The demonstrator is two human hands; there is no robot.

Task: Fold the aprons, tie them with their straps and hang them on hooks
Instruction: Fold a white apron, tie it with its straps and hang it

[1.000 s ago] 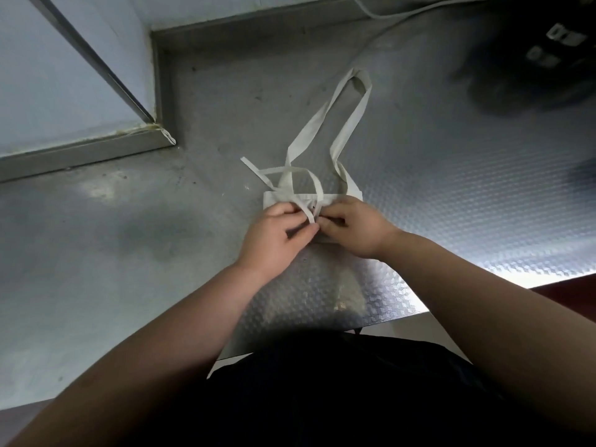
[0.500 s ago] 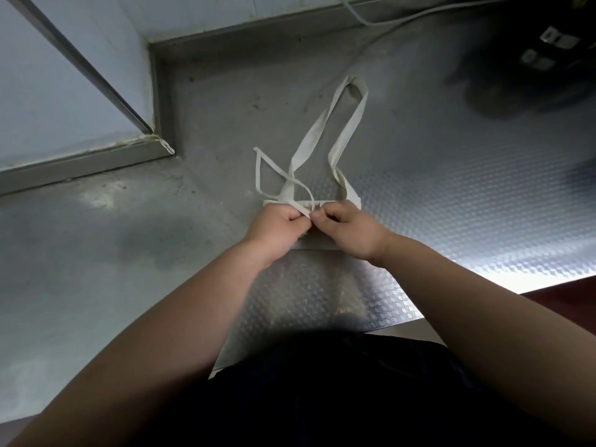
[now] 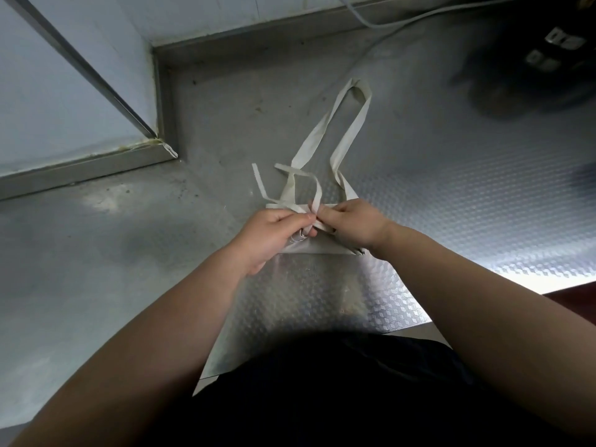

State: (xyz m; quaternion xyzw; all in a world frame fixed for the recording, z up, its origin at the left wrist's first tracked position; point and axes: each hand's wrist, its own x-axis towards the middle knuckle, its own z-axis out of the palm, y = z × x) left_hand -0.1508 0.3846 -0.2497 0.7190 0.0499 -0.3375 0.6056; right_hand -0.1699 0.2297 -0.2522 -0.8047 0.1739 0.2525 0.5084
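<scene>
Tying step. Our left hand (image 3: 274, 233) and right hand (image 3: 351, 224) both pinch the straps (image 3: 317, 195) over the folded apron (image 3: 322, 249), which lies flat on the table (image 3: 451, 204). Next, we judge, the knot needs cinching snug.

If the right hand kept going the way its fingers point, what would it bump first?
Probably the left hand. The right hand points straight at it, and both pinch the straps over the folded apron, nearly touching.
</scene>
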